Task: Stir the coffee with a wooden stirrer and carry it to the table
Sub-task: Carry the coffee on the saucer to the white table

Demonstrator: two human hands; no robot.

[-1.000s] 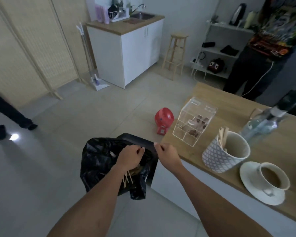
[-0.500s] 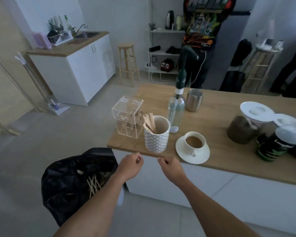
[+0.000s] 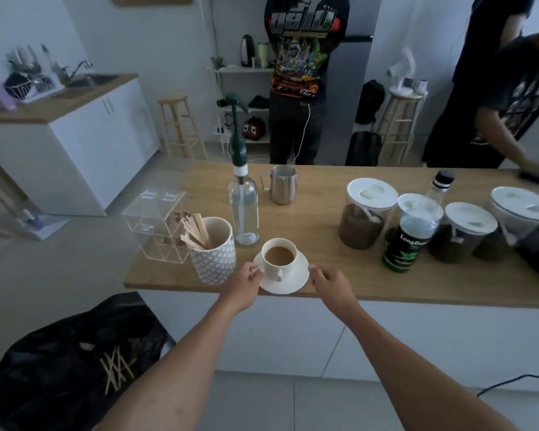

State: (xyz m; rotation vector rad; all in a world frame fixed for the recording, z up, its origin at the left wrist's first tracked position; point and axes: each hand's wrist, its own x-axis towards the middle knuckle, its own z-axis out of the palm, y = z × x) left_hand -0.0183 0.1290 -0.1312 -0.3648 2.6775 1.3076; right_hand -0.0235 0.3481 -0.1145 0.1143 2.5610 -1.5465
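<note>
Now both bare hands reach to the white round saucer (image 3: pixel 288 283) near the front edge of the long wooden counter (image 3: pixel 371 275). Left hand (image 3: pixel 242 283) sits at the saucer's 9 o'clock rim, fingers curled and touching it; right hand (image 3: pixel 332 283) sits at 3 o'clock, fingertips at the rim; whether either truly grips cannot be told. On the saucer stands the white ceramic cup of milky coffee (image 3: pixel 278 256), handle toward 6 o'clock. At the cup's 9 o'clock stands a grey-and-white patterned mug holding flat wooden stirrers (image 3: pixel 196 229); at 11 o'clock, a clear glass bottle with a green pump (image 3: pixel 243 209). Lower left, a black rubbish bag (image 3: pixel 59 368) holds discarded sticks.
</note>
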